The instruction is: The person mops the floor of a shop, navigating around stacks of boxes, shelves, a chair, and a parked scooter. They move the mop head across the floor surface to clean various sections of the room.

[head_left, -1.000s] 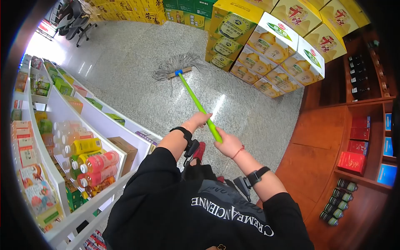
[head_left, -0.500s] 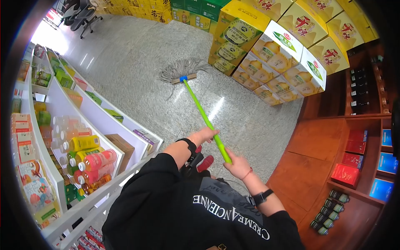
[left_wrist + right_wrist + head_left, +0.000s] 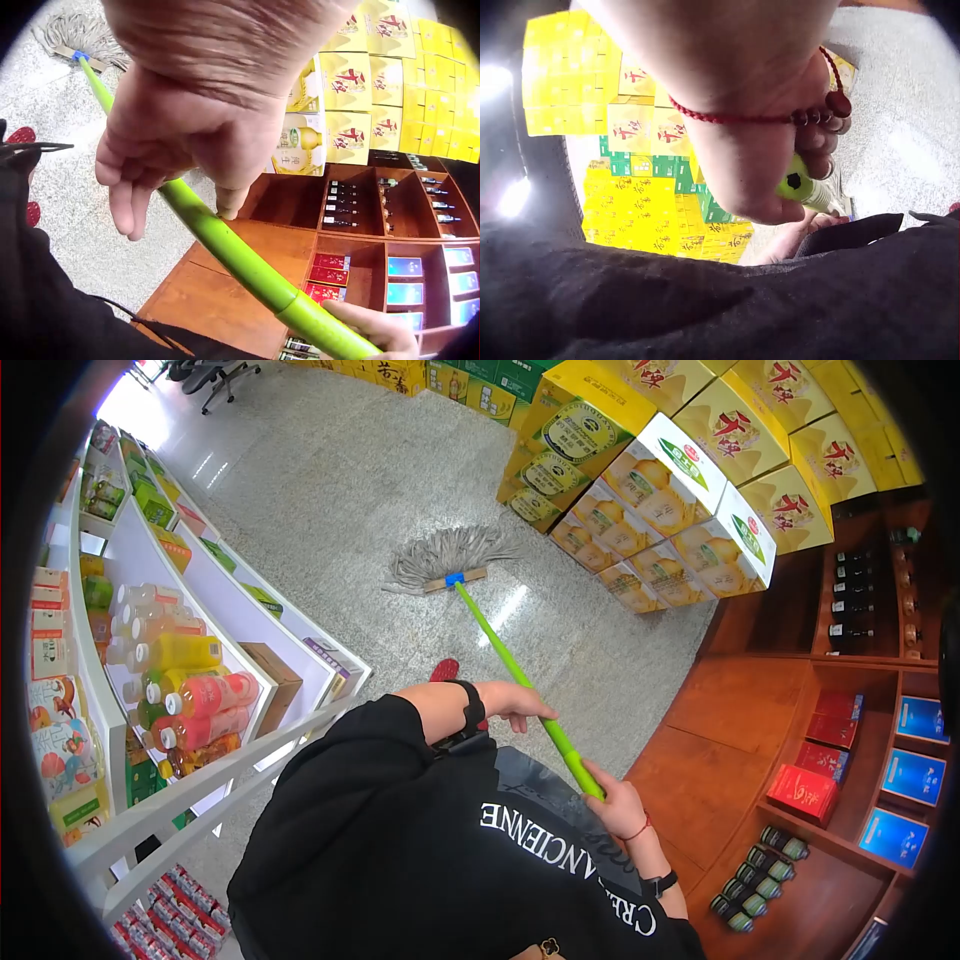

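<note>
A string mop (image 3: 455,553) with grey strands and a blue joint lies spread on the speckled floor in the head view. Its bright green handle (image 3: 506,652) slants back toward the person. Partway down the handle is my left hand (image 3: 512,705), the pole passing between thumb and fingers; in the left wrist view the thumb lies along the handle (image 3: 236,259) and the other fingers hang loosely curled. My right hand (image 3: 617,807) grips the handle near its top end. In the right wrist view that hand (image 3: 754,165) wraps the handle's tip (image 3: 799,182).
White shelves with bottled drinks (image 3: 212,694) and packages line the left, behind a white rail (image 3: 240,762). Stacked yellow and white cartons (image 3: 640,510) stand at the upper right. A wooden cabinet (image 3: 725,705) with bottles and boxes runs along the right. A shoe (image 3: 445,670) shows on the floor.
The mop head has come closer to the person and slightly right. Both hands have moved back and right with the handle, the right hand ending close beside the body.
</note>
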Demonstrator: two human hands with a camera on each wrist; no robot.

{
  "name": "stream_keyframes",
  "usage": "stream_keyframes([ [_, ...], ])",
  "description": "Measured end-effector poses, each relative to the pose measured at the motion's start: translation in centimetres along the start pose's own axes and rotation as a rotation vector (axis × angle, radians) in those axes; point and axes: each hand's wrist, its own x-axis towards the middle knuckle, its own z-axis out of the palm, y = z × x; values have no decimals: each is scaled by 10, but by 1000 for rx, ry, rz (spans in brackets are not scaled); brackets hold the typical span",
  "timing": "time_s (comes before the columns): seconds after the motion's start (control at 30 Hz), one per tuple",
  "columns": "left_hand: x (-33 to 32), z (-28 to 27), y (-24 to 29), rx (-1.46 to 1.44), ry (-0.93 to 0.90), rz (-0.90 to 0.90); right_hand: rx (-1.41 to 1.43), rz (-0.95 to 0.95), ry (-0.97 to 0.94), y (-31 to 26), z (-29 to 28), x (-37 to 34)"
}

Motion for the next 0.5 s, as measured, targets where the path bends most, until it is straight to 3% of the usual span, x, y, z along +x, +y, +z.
stream_keyframes([
  [0.23,-11,-73,7,-71,91,23,31,-24,58,-25,-19,74],
  [0.43,-23,-224,5,-224,228,81,-52,-14,132,-98,-45,215],
  [0.5,-19,-283,3,-216,383,105,-27,-26,150,-122,-53,271],
])
